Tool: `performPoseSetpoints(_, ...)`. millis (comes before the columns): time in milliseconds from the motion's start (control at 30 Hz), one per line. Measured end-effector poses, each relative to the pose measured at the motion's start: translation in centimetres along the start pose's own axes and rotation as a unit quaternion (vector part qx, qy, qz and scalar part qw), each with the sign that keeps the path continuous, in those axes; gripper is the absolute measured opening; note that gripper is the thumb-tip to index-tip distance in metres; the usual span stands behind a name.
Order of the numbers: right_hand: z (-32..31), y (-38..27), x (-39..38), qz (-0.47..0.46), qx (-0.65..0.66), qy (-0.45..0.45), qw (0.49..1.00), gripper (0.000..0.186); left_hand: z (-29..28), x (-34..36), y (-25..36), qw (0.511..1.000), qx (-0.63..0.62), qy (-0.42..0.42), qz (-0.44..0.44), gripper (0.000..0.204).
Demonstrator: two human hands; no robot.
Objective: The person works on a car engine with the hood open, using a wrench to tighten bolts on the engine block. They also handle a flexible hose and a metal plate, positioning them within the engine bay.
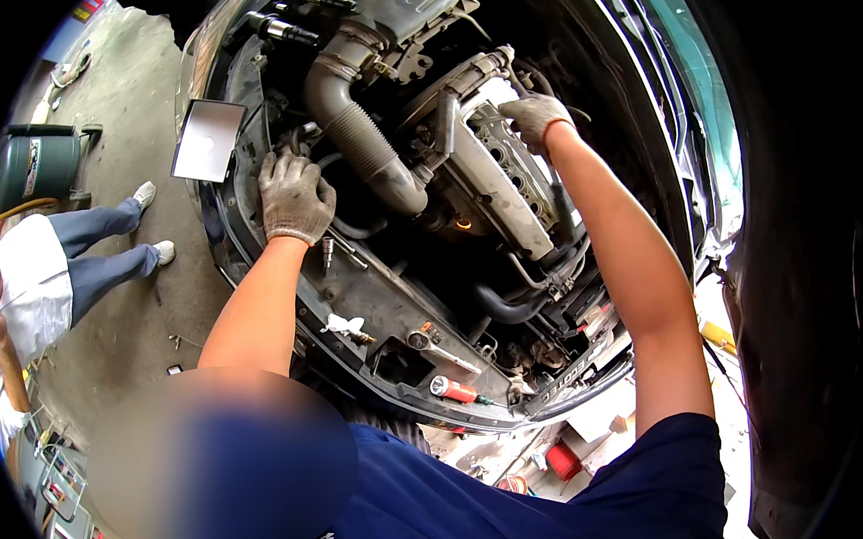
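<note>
My left hand point(295, 196), in a worn grey work glove, rests on the front edge of an open engine bay. Its fingers lie forward on the panel, with nothing visible in them. Beside it runs a ribbed air intake hose point(363, 142). At the far end of the engine's valve cover point(501, 194), which has a row of round holes, is my gloved right hand point(540, 117). Its fingers are bent in at the cover; anything between the fingertips is too small to make out. A socket point(328, 255) lies just below my left hand.
On the front panel lie a ratchet point(443, 353), a red flashlight point(453, 389) and a crumpled white cloth point(345, 325). A white rectangular panel point(209, 140) stands at the car's left edge. Further left are a person point(41, 262) and a dark green tank point(37, 169).
</note>
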State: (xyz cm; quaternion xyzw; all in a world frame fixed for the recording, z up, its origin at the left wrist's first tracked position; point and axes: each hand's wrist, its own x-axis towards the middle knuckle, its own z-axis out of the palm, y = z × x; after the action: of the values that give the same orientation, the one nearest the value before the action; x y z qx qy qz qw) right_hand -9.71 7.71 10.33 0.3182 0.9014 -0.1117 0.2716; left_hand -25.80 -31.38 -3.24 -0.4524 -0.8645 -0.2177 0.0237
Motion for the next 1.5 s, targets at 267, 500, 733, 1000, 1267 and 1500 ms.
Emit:
performPoseSetpoints(267, -4.7, -2.6, -1.1, -0.126, -0.229, -0.067, 0.963, 0.046, -0.6, -0.4, -0.4, 1.0, -0.005, -0.017, -0.013, 0.018)
performPoseSetpoints(500, 0.4, -0.2, -1.1, 0.095, 0.107, 0.003, 0.99, 0.064, -0.4, -0.1, 0.0, 1.0, -0.017, -0.005, -0.003, 0.015)
performPoseSetpoints(733, -2.3, -2.7, -1.0, -0.054, -0.084, 0.065, 0.993, 0.044, -0.4, 0.0, -0.5, 1.0, -0.012, -0.005, -0.004, 0.015)
performPoseSetpoints(1000, -2.2, -3.2, -2.1, -0.123, -0.1, -0.006, 0.987, 0.04, -0.2, -0.4, -0.7, 1.0, -0.013, -0.006, -0.015, 0.017)
performPoseSetpoints(1267, 1.5, 2.4, 1.0, 0.059, 0.175, -0.024, 0.982, 0.052, 0.0, 0.3, 0.4, 1.0, -0.014, -0.012, -0.006, 0.02)
performPoseSetpoints(1500, -3.6, -4.7, -1.6, -0.075, -0.112, -0.017, 0.991, 0.049, -0.5, -0.6, -1.1, 1.0, 0.006, -0.006, -0.008, 0.017)
